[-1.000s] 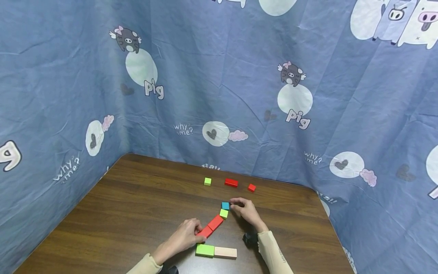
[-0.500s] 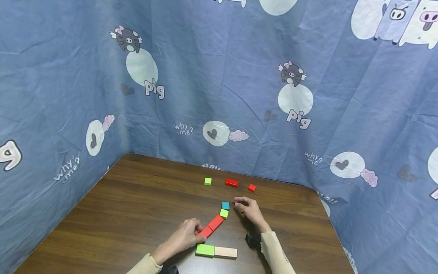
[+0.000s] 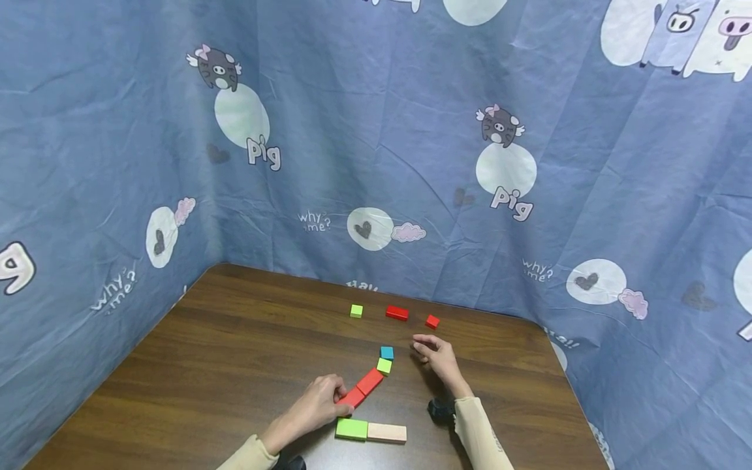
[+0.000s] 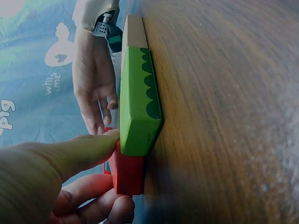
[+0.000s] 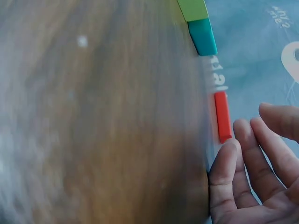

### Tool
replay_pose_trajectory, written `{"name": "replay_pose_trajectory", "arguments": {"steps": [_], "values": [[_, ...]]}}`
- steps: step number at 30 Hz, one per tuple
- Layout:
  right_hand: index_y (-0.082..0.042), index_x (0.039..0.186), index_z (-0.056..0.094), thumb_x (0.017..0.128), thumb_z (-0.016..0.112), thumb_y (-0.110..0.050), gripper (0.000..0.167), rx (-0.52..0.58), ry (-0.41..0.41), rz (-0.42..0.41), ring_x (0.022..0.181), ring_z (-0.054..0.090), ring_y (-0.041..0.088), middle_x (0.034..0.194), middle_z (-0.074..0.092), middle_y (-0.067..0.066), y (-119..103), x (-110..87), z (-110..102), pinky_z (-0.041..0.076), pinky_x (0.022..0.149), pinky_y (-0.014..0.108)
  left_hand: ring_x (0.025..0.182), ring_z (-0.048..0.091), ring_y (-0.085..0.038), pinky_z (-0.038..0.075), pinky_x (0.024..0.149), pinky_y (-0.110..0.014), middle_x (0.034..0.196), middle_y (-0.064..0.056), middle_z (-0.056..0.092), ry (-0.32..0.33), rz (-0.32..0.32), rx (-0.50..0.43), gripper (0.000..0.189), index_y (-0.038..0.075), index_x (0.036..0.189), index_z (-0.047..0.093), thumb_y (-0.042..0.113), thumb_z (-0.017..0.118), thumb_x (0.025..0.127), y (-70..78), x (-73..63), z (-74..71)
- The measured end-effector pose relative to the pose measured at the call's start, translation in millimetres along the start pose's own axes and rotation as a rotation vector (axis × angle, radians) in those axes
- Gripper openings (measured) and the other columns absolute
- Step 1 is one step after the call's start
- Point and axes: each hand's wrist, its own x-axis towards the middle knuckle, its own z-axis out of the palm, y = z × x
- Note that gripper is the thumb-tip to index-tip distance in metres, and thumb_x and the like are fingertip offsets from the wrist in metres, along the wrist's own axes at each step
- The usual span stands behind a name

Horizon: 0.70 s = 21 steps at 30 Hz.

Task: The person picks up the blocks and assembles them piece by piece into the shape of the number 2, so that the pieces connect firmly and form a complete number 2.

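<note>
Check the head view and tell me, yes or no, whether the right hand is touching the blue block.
No, the right hand is apart from the blue block, with bare tabletop showing between them.

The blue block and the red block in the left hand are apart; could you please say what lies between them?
Between the blue block and the held red block, the head view shows a green block and another red block.

Curled left grip (image 3: 320, 401), loose right grip (image 3: 440, 361)
</note>
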Motion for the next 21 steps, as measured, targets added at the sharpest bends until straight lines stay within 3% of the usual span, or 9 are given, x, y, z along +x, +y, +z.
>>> {"name": "replay_pose_trajectory", "arguments": {"steps": [5, 10, 15, 21], "values": [[0.001, 0.114, 0.067, 0.089, 0.069, -0.015, 0.030, 0.023, 0.095, 0.049, 0.073, 0.062, 0.017, 0.105, 0.071, 0.017, 21, 11.2, -3, 0.049, 0.057, 0.028, 0.061, 0.042, -0.002, 0.036, 0.054, -0.020, 0.071, 0.001, 0.053, -0.010, -0.001, -0.004, 0.025, 0.007, 0.076, 0.062, 0.018, 0.083, 0.070, 1.0, 0.1, -1.2], [0.003, 0.111, 0.067, 0.087, 0.070, -0.014, 0.029, 0.058, 0.185, 0.016, 0.076, 0.062, 0.005, 0.102, 0.072, 0.015, 28, 14.6, -6, 0.050, 0.060, 0.022, 0.061, 0.042, -0.002, 0.036, 0.054, -0.020, 0.070, 0.001, 0.054, -0.002, 0.011, 0.001, 0.025, 0.008, 0.075, 0.062, 0.017, 0.084, 0.069, 0.8, -0.2, -1.2], [0.006, 0.113, 0.065, 0.087, 0.069, -0.006, 0.029, 0.121, 0.254, 0.018, 0.076, 0.061, 0.002, 0.106, 0.069, 0.021, 33, 18.0, -9, 0.048, 0.060, 0.017, 0.060, 0.042, -0.002, 0.036, 0.054, -0.020, 0.070, 0.001, 0.053, 0.001, 0.007, 0.006, 0.026, 0.009, 0.074, 0.061, 0.018, 0.084, 0.069, 0.0, -1.4, -0.7], [0.004, 0.114, 0.065, 0.087, 0.069, -0.006, 0.029, 0.114, 0.306, 0.039, 0.076, 0.062, 0.004, 0.105, 0.070, 0.019, 33, 27.4, -15, 0.049, 0.062, 0.018, 0.060, 0.042, -0.002, 0.036, 0.053, -0.020, 0.070, 0.001, 0.053, -0.001, 0.001, 0.010, 0.026, 0.008, 0.074, 0.060, 0.018, 0.084, 0.070, 0.2, 0.1, -0.7]]}}
